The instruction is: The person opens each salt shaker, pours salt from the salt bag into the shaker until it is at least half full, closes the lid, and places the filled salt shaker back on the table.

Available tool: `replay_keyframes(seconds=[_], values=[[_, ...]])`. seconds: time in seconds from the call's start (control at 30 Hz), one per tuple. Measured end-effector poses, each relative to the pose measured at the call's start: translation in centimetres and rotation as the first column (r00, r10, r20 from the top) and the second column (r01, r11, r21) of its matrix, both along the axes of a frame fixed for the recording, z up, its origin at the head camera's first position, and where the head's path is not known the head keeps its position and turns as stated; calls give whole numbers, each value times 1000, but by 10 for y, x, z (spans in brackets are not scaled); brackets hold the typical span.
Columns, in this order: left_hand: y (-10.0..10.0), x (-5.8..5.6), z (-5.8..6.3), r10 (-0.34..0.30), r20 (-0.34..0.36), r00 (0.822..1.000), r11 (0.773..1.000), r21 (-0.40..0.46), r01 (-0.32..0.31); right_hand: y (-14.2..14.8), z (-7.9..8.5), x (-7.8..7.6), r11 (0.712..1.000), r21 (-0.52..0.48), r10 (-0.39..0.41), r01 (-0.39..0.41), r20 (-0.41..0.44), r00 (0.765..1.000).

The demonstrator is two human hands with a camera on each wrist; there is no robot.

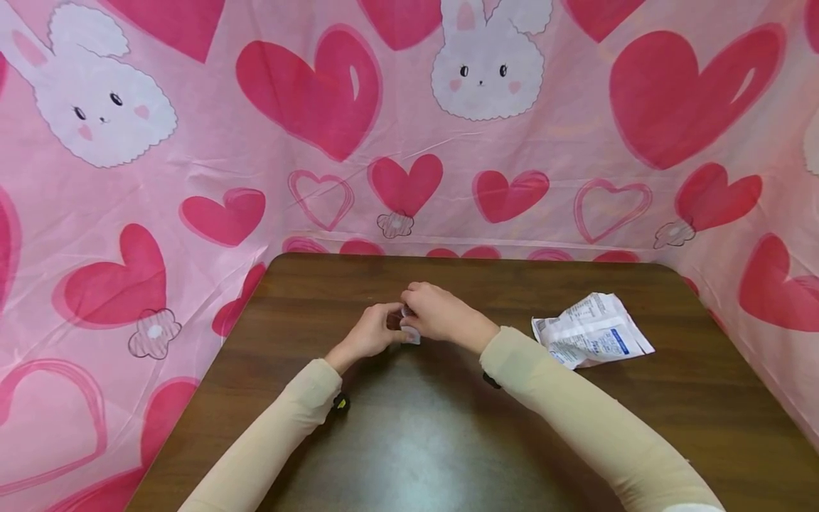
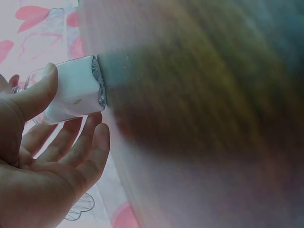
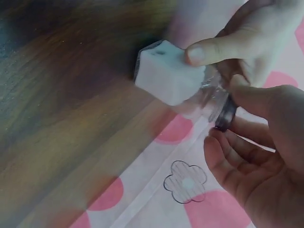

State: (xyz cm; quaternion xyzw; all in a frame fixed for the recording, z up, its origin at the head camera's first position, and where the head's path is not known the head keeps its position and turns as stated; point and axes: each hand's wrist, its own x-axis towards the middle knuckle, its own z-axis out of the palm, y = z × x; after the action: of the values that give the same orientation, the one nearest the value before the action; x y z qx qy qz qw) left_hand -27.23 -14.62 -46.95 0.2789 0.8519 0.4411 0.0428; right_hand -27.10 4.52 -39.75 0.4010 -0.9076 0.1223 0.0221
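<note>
A small clear square-sided bottle (image 1: pixel 411 336) with white contents stands on the table between the two hands. My left hand (image 1: pixel 371 333) holds its body, thumb on one side and fingers on the other. In the left wrist view the bottle (image 2: pixel 76 88) shows its white filling and clear base. My right hand (image 1: pixel 441 313) pinches a dark cap (image 3: pixel 226 114) at the bottle's neck between thumb and fingers. Whether the cap is seated on the neck or loose, I cannot tell.
A crumpled white packet (image 1: pixel 591 333) with printed text lies on the brown wooden table (image 1: pixel 409 427), right of the right hand. Pink cloth (image 1: pixel 397 107) with hearts and rabbits hangs behind and beside the table.
</note>
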Motion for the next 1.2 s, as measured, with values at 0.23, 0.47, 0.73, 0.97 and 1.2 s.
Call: replay_keyframes(seconds=[0.23,0.47,0.73,0.97,1.2], values=[[1,1,0,44,15,999,999,-26,-44,8,2,-1,995,-39,93,-90,88,992],[0,0,0,48,23,999,998,-31,-47,11,3,-2,993,-72,98,-89,129,987],[1,0,0,33,4,999,999,-23,-33,8,4,-2,996,-30,87,-85,95,992],[1,0,1,32,-8,999,999,-28,-32,7,5,-1,996,-44,79,-74,116,990],[1,-1,0,29,-18,999,999,-37,-29,5,-4,-3,996,-78,-35,38,31,999]])
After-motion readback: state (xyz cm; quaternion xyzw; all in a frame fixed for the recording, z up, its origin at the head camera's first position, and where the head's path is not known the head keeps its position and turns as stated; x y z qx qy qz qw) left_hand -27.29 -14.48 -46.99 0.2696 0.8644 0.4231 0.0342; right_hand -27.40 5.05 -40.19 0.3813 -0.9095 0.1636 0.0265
